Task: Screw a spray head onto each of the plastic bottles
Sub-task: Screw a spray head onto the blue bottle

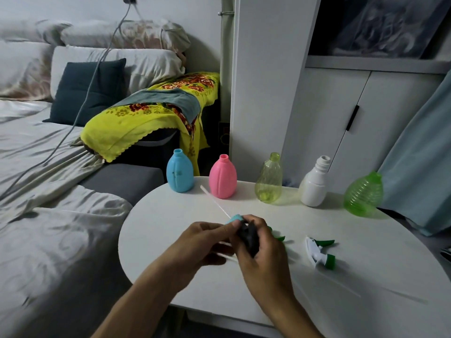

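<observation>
We hold a spray head (245, 231) above the middle of the white bench (366, 276), both hands meeting on it. Our left hand (207, 240) pinches its teal collar end; our right hand (258, 250) wraps the dark trigger body, so both grips are clenched on it. Its thin dip tube (214, 201) slants away toward the blue bottle (179, 171) and pink bottle (222, 177). Another spray head, white and green (321, 254), lies just right of our right hand.
</observation>
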`<state>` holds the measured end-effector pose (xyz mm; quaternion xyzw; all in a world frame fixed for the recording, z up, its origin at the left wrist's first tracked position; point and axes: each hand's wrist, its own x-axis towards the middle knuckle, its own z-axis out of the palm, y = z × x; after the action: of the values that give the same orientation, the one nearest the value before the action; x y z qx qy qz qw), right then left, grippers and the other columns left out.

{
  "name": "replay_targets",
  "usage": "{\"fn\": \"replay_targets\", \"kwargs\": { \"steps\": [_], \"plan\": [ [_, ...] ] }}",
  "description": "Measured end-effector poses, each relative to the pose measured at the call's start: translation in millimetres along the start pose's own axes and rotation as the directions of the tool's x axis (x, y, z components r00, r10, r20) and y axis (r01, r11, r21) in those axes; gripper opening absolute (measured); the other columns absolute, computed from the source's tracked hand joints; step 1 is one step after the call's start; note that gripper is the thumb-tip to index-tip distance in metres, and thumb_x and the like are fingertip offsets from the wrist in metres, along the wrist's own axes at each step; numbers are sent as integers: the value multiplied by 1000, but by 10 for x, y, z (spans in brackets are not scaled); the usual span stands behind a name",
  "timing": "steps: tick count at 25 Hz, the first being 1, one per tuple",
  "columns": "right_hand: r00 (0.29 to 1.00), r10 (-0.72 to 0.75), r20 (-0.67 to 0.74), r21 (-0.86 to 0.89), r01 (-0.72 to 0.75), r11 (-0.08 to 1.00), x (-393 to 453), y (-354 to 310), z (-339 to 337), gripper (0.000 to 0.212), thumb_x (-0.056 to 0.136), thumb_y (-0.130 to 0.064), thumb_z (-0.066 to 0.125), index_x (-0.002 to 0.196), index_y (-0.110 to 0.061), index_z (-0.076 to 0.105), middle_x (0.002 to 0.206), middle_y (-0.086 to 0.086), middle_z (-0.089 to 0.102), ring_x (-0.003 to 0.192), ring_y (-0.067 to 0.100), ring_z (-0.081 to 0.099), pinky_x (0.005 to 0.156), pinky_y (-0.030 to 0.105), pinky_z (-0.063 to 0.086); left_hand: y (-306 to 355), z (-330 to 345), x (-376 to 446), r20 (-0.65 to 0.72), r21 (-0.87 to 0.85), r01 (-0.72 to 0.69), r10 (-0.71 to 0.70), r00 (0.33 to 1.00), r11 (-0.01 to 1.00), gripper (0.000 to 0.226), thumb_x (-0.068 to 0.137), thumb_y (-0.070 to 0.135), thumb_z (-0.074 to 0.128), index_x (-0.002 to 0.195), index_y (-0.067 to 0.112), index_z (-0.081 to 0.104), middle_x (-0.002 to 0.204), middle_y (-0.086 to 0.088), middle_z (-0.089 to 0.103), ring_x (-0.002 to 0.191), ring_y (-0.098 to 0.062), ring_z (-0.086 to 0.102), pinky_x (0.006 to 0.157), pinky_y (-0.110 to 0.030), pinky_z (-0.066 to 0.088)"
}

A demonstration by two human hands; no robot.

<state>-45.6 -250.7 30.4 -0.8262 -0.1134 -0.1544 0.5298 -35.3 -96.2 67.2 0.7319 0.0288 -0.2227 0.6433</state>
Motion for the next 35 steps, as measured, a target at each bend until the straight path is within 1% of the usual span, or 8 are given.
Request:
{"fn": "replay_targets", "kwargs": {
  "steps": [3,5,10,14,19,23,28,35],
  "plan": [
    [993,62,-97,31,-59,998,93,64,-121,18,88,-30,69,105,-31,64,91,-17,72,85,-7,66,67,5,47,158,-492,143,0,118,-25,25,1000,993,61,72,70,66,99,17,77,104,0,78,91,-16,74,70,-25,57],
    [986,142,-85,113,-132,985,188,133,-248,14,87,-28,69,100,-29,66,85,-12,74,82,-3,69,68,10,50,249,-923,404,-261,46,-66,76,962,997,55,72,57,73,106,13,74,104,-3,77,91,-21,73,73,-30,54],
    [902,420,103,441,-420,793,302,211,-415,20,87,-3,70,90,-23,69,72,6,77,71,13,74,58,16,51,-2,-1468,1232,-753,127,-107,166,637,986,88,69,17,88,143,16,40,133,-12,52,118,-30,53,95,-46,49],
    [839,531,120,497,-513,700,407,305,-529,18,81,9,69,86,-8,69,54,7,66,50,10,62,55,24,50,-253,-1676,1835,-741,179,-111,209,638,977,120,55,22,95,150,24,22,139,-11,45,125,-31,48,103,-53,45],
    [852,522,33,491,-468,734,460,334,-677,16,77,11,73,85,-2,67,48,3,65,41,4,60,41,9,45,-335,-1649,2163,-763,41,-226,176,621,973,92,56,18,93,132,24,43,115,1,54,109,-25,56,81,-39,52],
    [866,500,3,457,-446,769,509,399,-727,14,78,-1,77,82,-12,70,58,2,69,52,6,65,50,16,50,-138,-1486,1869,-709,243,-243,343,616,939,86,55,23,94,126,23,46,111,-1,57,99,-21,60,74,-37,55],
    [942,333,-29,429,-289,856,541,232,-1010,24,72,-13,79,91,-27,74,70,-3,73,66,7,66,61,19,55,91,-1040,799,-436,776,-161,703,561,610,98,44,35,91,130,17,49,121,-9,53,102,-27,51,84,-43,48],
    [980,162,113,487,-197,851,400,132,-1424,41,57,-30,80,97,-24,75,80,-5,73,71,6,65,64,19,55,-18,-594,-51,-282,927,-52,783,555,372,93,48,20,92,132,11,54,131,-10,58,113,-37,51,92,-45,42]
  ]
}}
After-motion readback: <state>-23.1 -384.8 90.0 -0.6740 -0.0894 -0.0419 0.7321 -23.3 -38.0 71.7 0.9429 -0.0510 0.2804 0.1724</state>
